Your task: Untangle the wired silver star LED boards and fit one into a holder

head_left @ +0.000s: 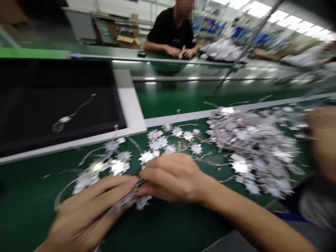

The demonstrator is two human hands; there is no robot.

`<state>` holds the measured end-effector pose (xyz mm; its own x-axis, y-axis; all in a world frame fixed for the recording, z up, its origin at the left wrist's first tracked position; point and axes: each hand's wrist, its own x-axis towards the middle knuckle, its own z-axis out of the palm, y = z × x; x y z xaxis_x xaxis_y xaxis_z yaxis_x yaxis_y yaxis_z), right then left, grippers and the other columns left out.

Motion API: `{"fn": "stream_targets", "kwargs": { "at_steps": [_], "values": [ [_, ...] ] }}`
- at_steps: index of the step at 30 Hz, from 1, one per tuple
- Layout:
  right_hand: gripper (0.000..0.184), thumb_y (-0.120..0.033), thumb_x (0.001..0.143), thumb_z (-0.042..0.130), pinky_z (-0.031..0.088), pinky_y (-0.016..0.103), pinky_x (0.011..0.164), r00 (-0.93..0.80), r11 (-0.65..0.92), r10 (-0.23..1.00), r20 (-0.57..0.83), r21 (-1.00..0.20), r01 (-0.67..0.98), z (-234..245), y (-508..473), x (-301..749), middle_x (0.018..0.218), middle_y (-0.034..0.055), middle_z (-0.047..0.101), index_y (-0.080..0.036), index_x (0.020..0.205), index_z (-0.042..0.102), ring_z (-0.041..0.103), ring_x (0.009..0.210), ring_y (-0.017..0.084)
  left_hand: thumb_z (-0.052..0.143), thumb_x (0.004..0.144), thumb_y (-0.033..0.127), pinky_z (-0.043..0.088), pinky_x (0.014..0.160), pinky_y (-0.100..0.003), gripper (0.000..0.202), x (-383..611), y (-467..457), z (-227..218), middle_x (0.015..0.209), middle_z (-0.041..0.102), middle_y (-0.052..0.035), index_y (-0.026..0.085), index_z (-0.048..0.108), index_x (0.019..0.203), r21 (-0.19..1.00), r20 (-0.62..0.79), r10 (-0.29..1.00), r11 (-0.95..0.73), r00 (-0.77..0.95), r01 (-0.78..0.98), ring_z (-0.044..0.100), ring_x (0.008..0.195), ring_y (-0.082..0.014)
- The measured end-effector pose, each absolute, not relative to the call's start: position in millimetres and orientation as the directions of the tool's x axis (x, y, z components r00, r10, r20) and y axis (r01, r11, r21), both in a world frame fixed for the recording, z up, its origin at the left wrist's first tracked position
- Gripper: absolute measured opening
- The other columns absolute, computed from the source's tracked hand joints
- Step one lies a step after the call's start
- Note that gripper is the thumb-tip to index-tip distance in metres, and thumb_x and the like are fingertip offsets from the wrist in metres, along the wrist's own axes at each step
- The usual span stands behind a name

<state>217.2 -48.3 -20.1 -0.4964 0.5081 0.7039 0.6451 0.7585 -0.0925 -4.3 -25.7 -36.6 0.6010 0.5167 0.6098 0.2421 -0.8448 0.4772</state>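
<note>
My left hand (91, 210) is closed around a thin silvery piece (127, 200), whose edge shows between thumb and fingers. Right against it, my right hand (173, 178) pinches at the end of that piece, where thin pale wires (140, 181) show. The fingertips of both hands nearly touch. Just beyond them lie several small silvery parts with jagged edges (157, 140) and thin wire leads. More such parts (119, 166) lie behind my left hand. Motion blur hides the finer detail.
A large heap of silvery parts (252, 143) covers the bench's right side. At the left is a black tray with a white rim (132, 105), one wired part (65, 119) in it. A blurred arm (324, 140) reaches in at right. Across the green line (168, 98) sits another person (170, 31).
</note>
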Motion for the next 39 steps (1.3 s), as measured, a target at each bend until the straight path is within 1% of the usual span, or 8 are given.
{"fn": "stream_targets", "kwargs": {
  "at_steps": [4, 8, 15, 25, 29, 32, 35, 39],
  "values": [
    [0.015, -0.026, 0.096, 0.063, 0.048, 0.026, 0.056, -0.482, 0.779, 0.496, 0.722, -0.124, 0.615, -14, -49, 225, 0.078, 0.0048, 0.073, -0.012, 0.090, 0.064, 0.065, 0.064, 0.012, 0.059, 0.094, 0.006, 0.059, 0.077, -0.015, 0.017, -9, -25, -17, 0.103, 0.075, -0.0083, 0.010, 0.068, 0.108, 0.367, 0.640, 0.435, -0.897, 0.634, 0.245, 0.072, 0.090, -0.0128],
    [0.005, -0.018, 0.093, 0.066, 0.046, 0.027, 0.052, -0.516, 0.793, 0.481, 0.709, -0.100, 0.601, -11, -54, 225, 0.075, 0.0032, 0.072, -0.014, 0.093, 0.063, 0.061, 0.060, 0.012, 0.057, 0.096, 0.008, 0.061, 0.066, -0.022, 0.015, -6, -20, -15, 0.099, 0.077, -0.0129, 0.008, 0.069, 0.105, 0.258, 0.670, 0.362, -0.932, 0.648, 0.254, 0.075, 0.081, -0.0169],
    [0.010, -0.010, 0.090, 0.065, 0.045, 0.027, 0.053, -0.536, 0.804, 0.455, 0.711, -0.070, 0.590, -16, -53, 226, 0.078, 0.0051, 0.073, -0.012, 0.100, 0.063, 0.061, 0.062, 0.013, 0.058, 0.091, 0.002, 0.060, 0.062, -0.025, 0.021, -13, -22, -18, 0.103, 0.076, -0.0145, 0.008, 0.068, 0.108, 0.241, 0.674, 0.331, -0.943, 0.660, 0.227, 0.076, 0.083, -0.0201],
    [0.014, -0.008, 0.094, 0.052, 0.039, 0.027, 0.049, -0.549, 0.805, 0.437, 0.712, -0.037, 0.593, -15, -52, 225, 0.072, 0.0035, 0.072, -0.012, 0.101, 0.064, 0.051, 0.055, 0.012, 0.062, 0.087, 0.000, 0.061, 0.067, -0.024, 0.024, -12, -22, -17, 0.101, 0.077, -0.0121, 0.009, 0.067, 0.109, 0.315, 0.667, 0.344, -0.934, 0.661, 0.168, 0.075, 0.087, -0.0179],
    [0.015, -0.007, 0.091, 0.054, 0.037, 0.027, 0.047, -0.557, 0.813, 0.436, 0.707, -0.044, 0.581, -15, -52, 224, 0.068, 0.0017, 0.069, -0.012, 0.100, 0.064, 0.048, 0.053, 0.012, 0.066, 0.087, 0.004, 0.062, 0.073, -0.023, 0.026, -10, -25, -17, 0.101, 0.078, -0.0088, 0.013, 0.068, 0.111, 0.466, 0.647, 0.434, -0.876, 0.627, 0.126, 0.076, 0.089, -0.0181],
    [0.012, -0.007, 0.091, 0.056, 0.035, 0.027, 0.047, -0.527, 0.820, 0.506, 0.683, -0.191, 0.540, -13, -54, 222, 0.062, 0.0004, 0.063, -0.011, 0.097, 0.066, 0.049, 0.051, 0.012, 0.074, 0.084, 0.008, 0.061, 0.070, -0.020, 0.028, -5, -29, -12, 0.094, 0.079, -0.0031, 0.020, 0.072, 0.110, 0.700, 0.542, 0.619, -0.707, 0.568, 0.103, 0.076, 0.079, -0.0165],
    [0.013, -0.013, 0.095, 0.054, 0.041, 0.022, 0.050, -0.428, 0.707, 0.707, 0.563, -0.566, 0.423, -7, -56, 219, 0.066, -0.0009, 0.065, -0.014, 0.092, 0.067, 0.054, 0.054, 0.008, 0.073, 0.088, 0.020, 0.058, 0.061, -0.018, 0.011, -2, -32, -5, 0.069, 0.076, 0.0028, 0.024, 0.077, 0.097, 0.964, 0.165, 0.819, -0.251, 0.549, 0.086, 0.071, 0.059, -0.0130],
    [0.017, -0.020, 0.096, 0.056, 0.038, 0.017, 0.046, -0.372, 0.366, 0.898, 0.234, -0.867, 0.338, -1, -58, 215, 0.063, -0.0037, 0.063, -0.017, 0.083, 0.068, 0.052, 0.051, 0.006, 0.070, 0.090, 0.040, 0.055, 0.063, -0.021, 0.024, -2, -30, -4, 0.056, 0.071, -0.0015, 0.017, 0.078, 0.087, 0.964, -0.246, 0.755, 0.257, 0.607, 0.071, 0.065, 0.050, -0.0126]
  ]
}}
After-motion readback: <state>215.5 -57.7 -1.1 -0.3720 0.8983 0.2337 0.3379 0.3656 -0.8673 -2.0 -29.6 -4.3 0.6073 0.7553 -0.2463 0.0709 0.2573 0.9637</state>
